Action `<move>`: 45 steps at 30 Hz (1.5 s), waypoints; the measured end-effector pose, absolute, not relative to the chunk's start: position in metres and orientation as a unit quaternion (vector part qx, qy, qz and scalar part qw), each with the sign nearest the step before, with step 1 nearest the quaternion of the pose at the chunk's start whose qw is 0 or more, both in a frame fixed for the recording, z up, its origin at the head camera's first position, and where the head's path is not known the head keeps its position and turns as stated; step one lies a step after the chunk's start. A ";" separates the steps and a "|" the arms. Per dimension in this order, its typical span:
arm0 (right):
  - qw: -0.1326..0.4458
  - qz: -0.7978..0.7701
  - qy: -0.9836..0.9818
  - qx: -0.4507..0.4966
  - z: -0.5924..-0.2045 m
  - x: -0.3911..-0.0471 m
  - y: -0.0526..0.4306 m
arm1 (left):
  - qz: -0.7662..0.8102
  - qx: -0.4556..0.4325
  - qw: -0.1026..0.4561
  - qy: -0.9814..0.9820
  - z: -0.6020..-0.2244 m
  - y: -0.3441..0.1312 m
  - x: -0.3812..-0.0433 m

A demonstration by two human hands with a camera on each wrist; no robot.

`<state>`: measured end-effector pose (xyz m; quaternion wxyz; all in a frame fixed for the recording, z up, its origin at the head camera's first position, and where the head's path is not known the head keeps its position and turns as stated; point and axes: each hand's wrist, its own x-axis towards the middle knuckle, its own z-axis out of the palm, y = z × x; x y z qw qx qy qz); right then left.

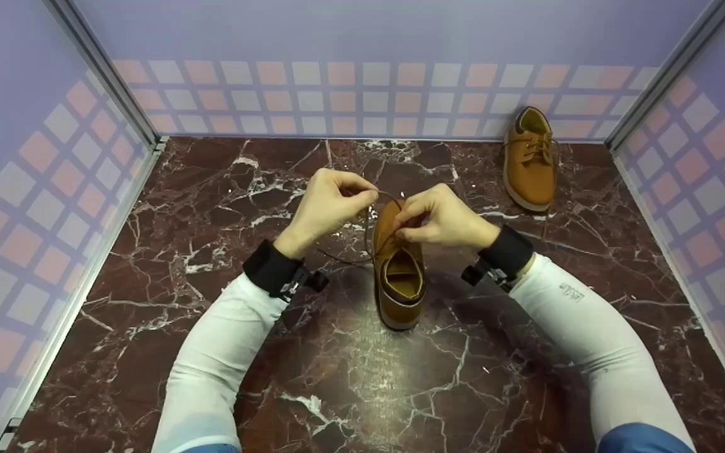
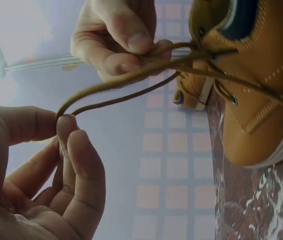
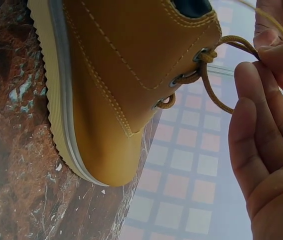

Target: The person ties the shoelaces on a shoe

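A tan leather shoe (image 1: 399,296) stands on the marbled tabletop, toe pointing away, its laces loose over the tongue. My left hand (image 1: 335,204), to the left of the toe, pinches a brown shoelace (image 2: 124,78) between thumb and index finger; the lace bends back there as a loop. Just above the shoe, my right hand (image 1: 441,217) pinches the lace near the eyelets. In the right wrist view, its thumb and fingertips (image 3: 249,75) meet on the doubled lace. One free lace end trails left of the shoe.
A second tan shoe (image 1: 530,167) with its lace tied in a bow stands at the back right, near the wall. Purple panels (image 1: 375,31) with pink and white squares enclose the dark red marbled tabletop (image 1: 362,390) on the left, back and right.
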<state>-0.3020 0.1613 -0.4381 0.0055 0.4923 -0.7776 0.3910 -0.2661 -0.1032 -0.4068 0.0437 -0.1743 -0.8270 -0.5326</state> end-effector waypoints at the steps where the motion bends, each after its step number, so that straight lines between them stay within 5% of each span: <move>1: 0.004 0.391 -0.779 0.491 -0.438 -0.302 0.161 | -0.553 -0.172 0.035 -0.814 -0.407 -0.103 -0.266; 17: 0.014 0.392 -0.786 0.478 -0.439 -0.303 0.162 | -0.773 -0.055 -0.117 -0.622 -0.425 -0.094 -0.252; 30: 0.010 0.419 -0.779 0.467 -0.439 -0.304 0.162 | -0.779 -0.039 -0.106 -0.617 -0.447 -0.079 -0.233; 40: 0.002 0.438 -0.776 0.454 -0.439 -0.303 0.163 | -0.697 -0.073 -0.168 -0.694 -0.458 -0.065 -0.215; 45: 0.002 0.440 -0.775 0.454 -0.440 -0.303 0.164 | -0.572 -0.143 -0.107 -0.801 -0.458 -0.056 -0.210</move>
